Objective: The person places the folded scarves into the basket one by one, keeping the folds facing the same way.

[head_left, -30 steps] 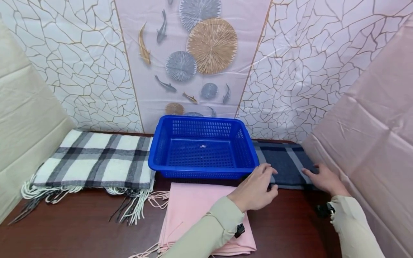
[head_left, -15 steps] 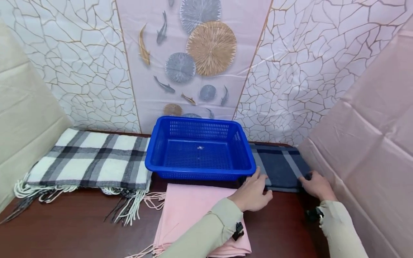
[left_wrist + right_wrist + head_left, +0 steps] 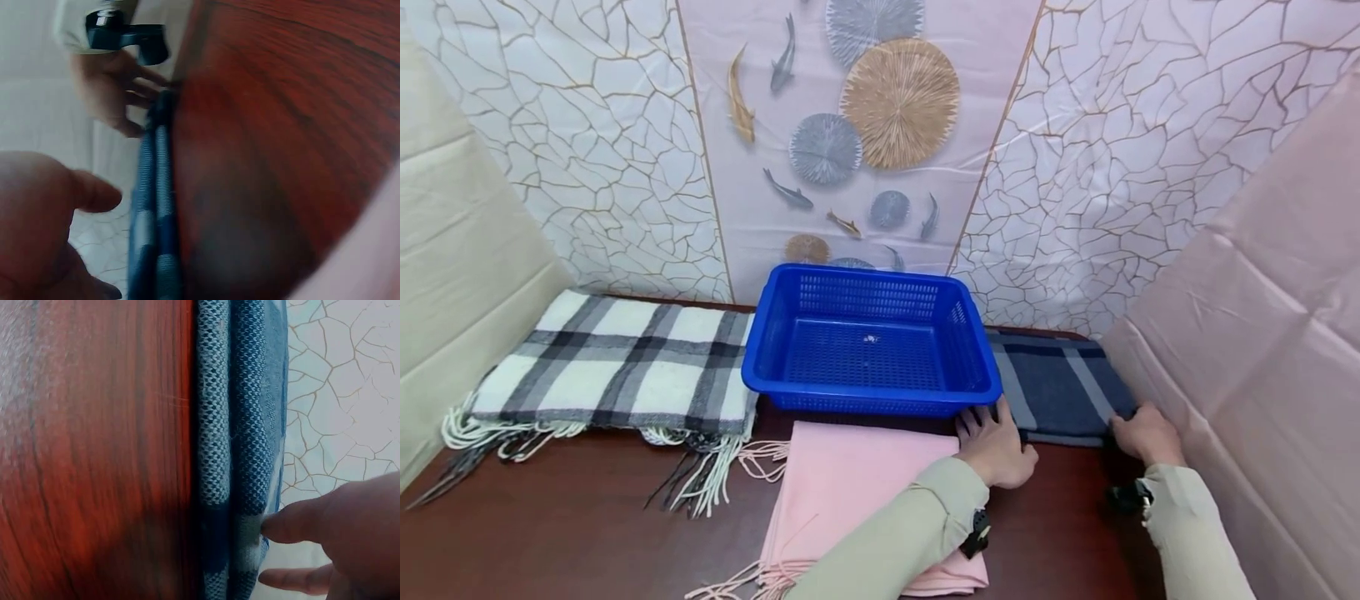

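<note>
Two beige sleeves reach forward over the dark red-brown wooden table (image 3: 587, 533), and nearest the person lies a folded pale pink scarf with thin fringe (image 3: 857, 492), its far edge just short of the blue perforated plastic basket (image 3: 871, 343). Taking that basket as the landmark, the left hand (image 3: 994, 446) lies by its near right corner with fingers stretched flat and spread, fingertips at the near left edge of the folded navy and grey striped woven scarf (image 3: 1060, 385); the left wrist view is blurred, so whether the thumb has slipped under the fold is hard to say. That navy scarf lies flat on the table just right of the basket, its left edge tucked beside the basket's wall. At the scarf's near right corner, farther right of the basket, the right hand (image 3: 1146, 433) rests with fingers bent over the edge, and the right wrist view shows a fingertip (image 3: 294, 528) pressed against the stacked knitted layers (image 3: 240, 450) without closing round them. Left of the basket a folded black and white plaid scarf with tassels (image 3: 617, 367) spreads along the table. Behind the basket hangs a crackle-patterned backdrop with fish and round fans (image 3: 865, 125).
</note>
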The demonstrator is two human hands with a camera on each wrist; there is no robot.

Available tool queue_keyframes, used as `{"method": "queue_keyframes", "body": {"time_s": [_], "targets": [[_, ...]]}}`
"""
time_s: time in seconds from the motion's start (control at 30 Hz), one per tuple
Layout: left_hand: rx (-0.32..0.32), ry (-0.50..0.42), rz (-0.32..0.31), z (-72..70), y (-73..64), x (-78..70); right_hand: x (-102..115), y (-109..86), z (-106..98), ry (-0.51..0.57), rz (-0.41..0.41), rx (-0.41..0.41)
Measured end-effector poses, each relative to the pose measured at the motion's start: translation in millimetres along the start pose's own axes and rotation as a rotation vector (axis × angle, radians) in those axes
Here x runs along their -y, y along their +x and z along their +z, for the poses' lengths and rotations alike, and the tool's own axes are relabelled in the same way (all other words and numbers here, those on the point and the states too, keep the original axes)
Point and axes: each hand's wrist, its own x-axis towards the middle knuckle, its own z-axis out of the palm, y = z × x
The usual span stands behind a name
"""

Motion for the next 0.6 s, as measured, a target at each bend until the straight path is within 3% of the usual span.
{"method": "queue_keyframes", "body": {"time_s": [0.17,0.27,0.43,0.6], "targets": [[-0.116,0.063,-0.068,14.4,8.9,-4.7,1.3,-0.5,0.2,0.024,0.141,0.012],[-0.135,0.103,-0.118,14.3,8.0,-10.8,1.3,0.5,0.7,0.021,0.183,0.025],[-0.123,0.150,-0.196,13.9,2.6,-21.4,-1.1,3.3,2.4,-0.016,0.160,0.051],[-0.140,0.189,-0.182,16.7,3.8,-20.3,-5.3,5.2,3.5,0.009,0.084,0.068]]}}
